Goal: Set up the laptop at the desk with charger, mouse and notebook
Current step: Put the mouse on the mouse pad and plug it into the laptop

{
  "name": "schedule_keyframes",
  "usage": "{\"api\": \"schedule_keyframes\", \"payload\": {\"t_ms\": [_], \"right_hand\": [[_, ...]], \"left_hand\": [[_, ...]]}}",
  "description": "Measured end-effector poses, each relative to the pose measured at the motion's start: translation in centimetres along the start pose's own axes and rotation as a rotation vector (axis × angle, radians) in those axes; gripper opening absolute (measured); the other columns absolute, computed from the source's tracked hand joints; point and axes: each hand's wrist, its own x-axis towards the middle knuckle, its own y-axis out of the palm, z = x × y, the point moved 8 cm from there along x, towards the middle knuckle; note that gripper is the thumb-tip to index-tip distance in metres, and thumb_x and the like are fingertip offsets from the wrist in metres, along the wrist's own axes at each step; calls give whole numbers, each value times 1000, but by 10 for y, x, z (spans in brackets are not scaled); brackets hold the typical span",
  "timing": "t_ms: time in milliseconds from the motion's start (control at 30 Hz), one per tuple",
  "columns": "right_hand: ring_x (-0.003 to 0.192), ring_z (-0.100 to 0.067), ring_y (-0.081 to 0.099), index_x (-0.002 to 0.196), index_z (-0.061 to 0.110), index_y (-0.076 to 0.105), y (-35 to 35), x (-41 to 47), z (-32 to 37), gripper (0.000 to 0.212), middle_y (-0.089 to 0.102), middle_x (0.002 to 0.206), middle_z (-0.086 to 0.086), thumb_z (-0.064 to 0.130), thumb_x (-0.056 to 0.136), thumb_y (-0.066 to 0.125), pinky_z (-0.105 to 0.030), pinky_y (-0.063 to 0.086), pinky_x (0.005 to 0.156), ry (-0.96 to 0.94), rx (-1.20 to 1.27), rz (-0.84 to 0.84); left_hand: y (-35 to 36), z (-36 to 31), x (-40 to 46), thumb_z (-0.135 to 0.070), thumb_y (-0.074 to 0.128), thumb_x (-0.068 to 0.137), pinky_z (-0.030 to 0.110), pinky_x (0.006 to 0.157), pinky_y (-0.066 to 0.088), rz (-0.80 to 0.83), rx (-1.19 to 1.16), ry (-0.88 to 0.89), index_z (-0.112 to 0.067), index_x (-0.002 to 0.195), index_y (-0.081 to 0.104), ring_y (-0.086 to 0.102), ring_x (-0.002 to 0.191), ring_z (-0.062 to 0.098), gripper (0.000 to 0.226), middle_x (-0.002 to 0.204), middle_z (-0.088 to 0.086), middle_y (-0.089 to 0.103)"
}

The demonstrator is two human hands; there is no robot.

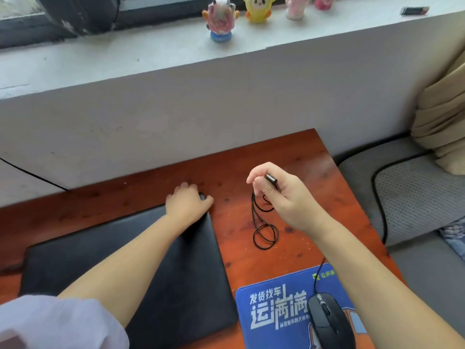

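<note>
While left hand (187, 201) rests on laptop (141, 268), right hand (281, 195) apparently pinches plug (271, 178)

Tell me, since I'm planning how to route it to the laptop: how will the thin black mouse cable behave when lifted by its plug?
Probably floppy: the cable hangs from the right hand in slack loops that pool on the desk. It looks light, since a fingertip pinch on the plug holds it. It may tangle or drag the mouse if pulled taut.

Reddish wood desk (289, 157) sits pushed up against a plain white wall (201, 107). Up at 12 o'clock there's a pale windowsill (125, 56) with little toy figurines (221, 18), dark window frame (75, 13) behind. Grey cushioned seat (407, 197) at 3 o'clock.
</note>
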Motion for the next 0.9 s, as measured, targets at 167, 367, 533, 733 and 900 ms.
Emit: {"api": "schedule_keyframes", "payload": {"t_ms": [167,367,533,733,900], "right_hand": [[54,1,45,111,32,53,15,2,-22,21,48,60,23,40,94,43,-9,33,55,70,-206,113],[113,3,49,115,33,61,47,-5,-74,36,58,119,19,38,97,30,-22,35,101,423,-141,389],[84,10,55,89,34,63,65,2,-66,18,62,87,23,37,93,46,-18,38,74,360,-182,403],[74,0,60,84,34,66,89,7,-46,15,68,81,15,39,89,52,-15,45,69,301,-99,404],[71,1,57,83,35,66,90,14,-41,14,68,82,11,38,89,53,-21,46,70,289,-71,370]], "left_hand": [[-1,2,8,-45,48,71,26,59,39,108,-86,-5,-12,72,68,62,79,28,39,81,5,66],[-22,-3,0,-46,42,66,23,47,32,94,-129,46,-15,52,49,51,53,19,35,50,0,53],[-53,-1,-14,-43,40,66,25,46,28,-39,-192,99,-17,49,37,38,45,16,31,42,-1,36],[-77,0,-24,-40,41,69,28,48,28,-131,-232,144,-16,53,37,29,48,16,29,47,0,30],[-83,-1,-29,-39,40,68,29,48,27,-131,-259,160,-17,53,38,29,48,16,27,48,0,30]]}}
